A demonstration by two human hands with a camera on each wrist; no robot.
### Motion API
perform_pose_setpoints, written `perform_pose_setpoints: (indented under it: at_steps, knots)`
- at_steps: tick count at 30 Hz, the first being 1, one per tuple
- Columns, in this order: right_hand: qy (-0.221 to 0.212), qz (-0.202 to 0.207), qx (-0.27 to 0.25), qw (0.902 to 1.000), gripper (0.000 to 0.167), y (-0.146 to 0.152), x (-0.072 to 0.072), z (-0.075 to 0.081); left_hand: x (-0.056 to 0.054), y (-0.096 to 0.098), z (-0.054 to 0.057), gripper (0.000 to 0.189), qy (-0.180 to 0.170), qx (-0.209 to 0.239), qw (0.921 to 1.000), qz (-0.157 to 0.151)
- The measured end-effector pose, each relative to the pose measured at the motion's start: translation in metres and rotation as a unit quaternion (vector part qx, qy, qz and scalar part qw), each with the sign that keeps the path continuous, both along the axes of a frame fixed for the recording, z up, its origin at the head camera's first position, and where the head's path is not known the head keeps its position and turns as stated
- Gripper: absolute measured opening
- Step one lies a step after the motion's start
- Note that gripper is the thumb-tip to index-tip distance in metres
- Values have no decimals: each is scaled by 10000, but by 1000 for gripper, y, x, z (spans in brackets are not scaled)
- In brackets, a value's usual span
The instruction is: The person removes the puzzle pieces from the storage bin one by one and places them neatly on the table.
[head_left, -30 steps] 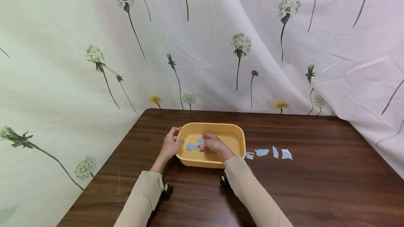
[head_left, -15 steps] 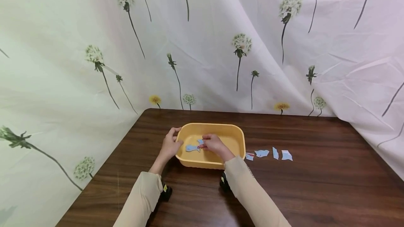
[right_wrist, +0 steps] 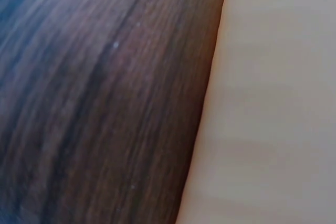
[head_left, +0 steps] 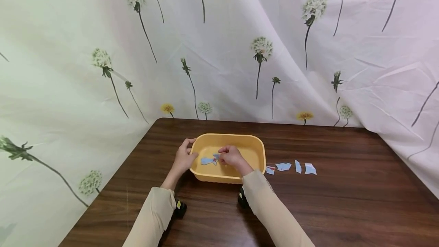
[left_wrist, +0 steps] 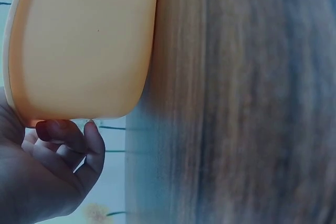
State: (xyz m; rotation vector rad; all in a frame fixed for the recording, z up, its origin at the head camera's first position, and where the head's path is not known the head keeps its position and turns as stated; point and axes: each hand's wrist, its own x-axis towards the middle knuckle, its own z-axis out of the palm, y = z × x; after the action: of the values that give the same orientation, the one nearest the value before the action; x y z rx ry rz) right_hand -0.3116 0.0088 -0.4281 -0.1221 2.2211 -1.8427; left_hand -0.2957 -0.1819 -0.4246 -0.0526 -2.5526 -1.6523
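A yellow plastic basin (head_left: pixel 224 179) stands on the dark wooden table. My left hand (head_left: pixel 184 159) grips its left end, thumb over the rim and fingers along the outside; the left wrist view shows those fingers curled against the basin wall (left_wrist: pixel 84 45). Inside the basin, my right hand (head_left: pixel 232 157) pinches a small pale blue torn paper piece (head_left: pixel 216 156), its fingertips partly hidden. A larger blue paper piece (head_left: pixel 207 161) with a red spot near its right end lies on the basin floor just left of these fingers. The right wrist view shows no hand, only basin wall and table.
Several torn blue and white paper pieces lie in a row on the table right of the basin, among them a wavy piece (head_left: pixel 283 167), a narrow strip (head_left: pixel 298 166) and a squarish one (head_left: pixel 310 169). Behind the table hangs a dandelion-print cloth (head_left: pixel 226 68).
My right hand's fingers have lowered and closed together on the small blue paper piece, which has shifted slightly. My left hand has stayed on the basin's rim.
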Motion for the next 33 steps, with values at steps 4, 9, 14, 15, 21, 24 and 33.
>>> perform_pose_setpoints:
  at_steps: [4,9,14,15,21,24,33]
  knots:
    - [-27,-45,137,9999,18,1,-2,-3,0,1,-1,50,-7,1,10000,-16]
    - [106,-302,164,9994,15,2,-2,-2,1,2,1,50,-60,-8,10000,-49]
    - [361,-864,68,9956,17,4,-5,3,-3,2,2,50,-44,-134,9998,-151]
    - [355,-925,16,9951,18,4,-6,4,-4,2,2,49,-73,-140,9998,-145]
    - [244,-1048,-289,9938,21,6,-11,7,-8,1,3,50,-179,-245,9995,-108]
    - [281,-1119,-344,9927,21,7,-11,9,-9,2,5,50,-196,-385,9990,-108]
    - [546,-1197,-753,9884,21,8,0,18,-8,3,8,49,-263,-657,9974,-164]
